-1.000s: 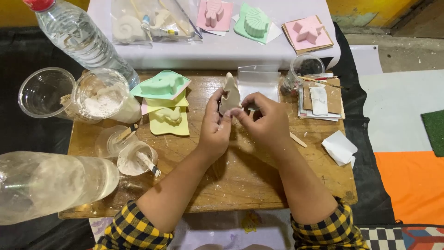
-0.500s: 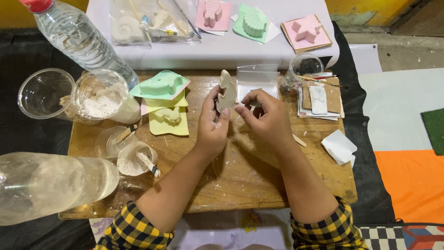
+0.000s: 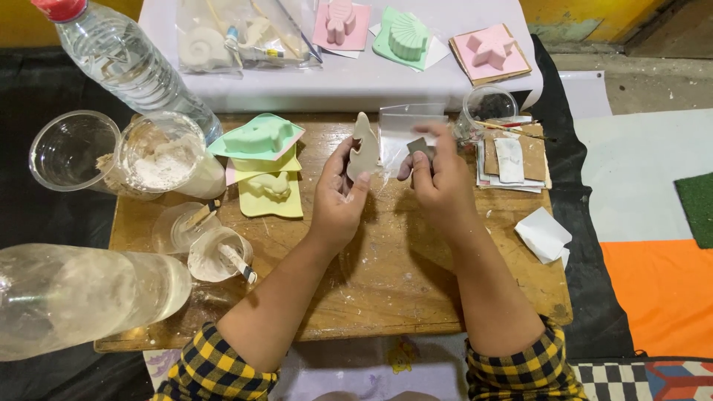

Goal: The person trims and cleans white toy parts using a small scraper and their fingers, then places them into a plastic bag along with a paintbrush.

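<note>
Two hands: left hand holds plaster cast (upright), right hand sandpaper.

Both hands, left and right, raised with fingers pinched.

A clear plastic bag lies at the far left of the white cloth — flat, crinkled, see-through, with pale cast shapes and thin sticks showing inside it. Just left of it a clear plastic water bottle with a red cap leans across the far-left corner; no label shows on it. A second, larger clear bottle lies on its side at the near left, cloudy with white residue. Near the middle of the wooden surface a small clear plastic sleeve stands upright — rectangular and glossy, just beyond the hands. No signs or screens are in view.
</note>
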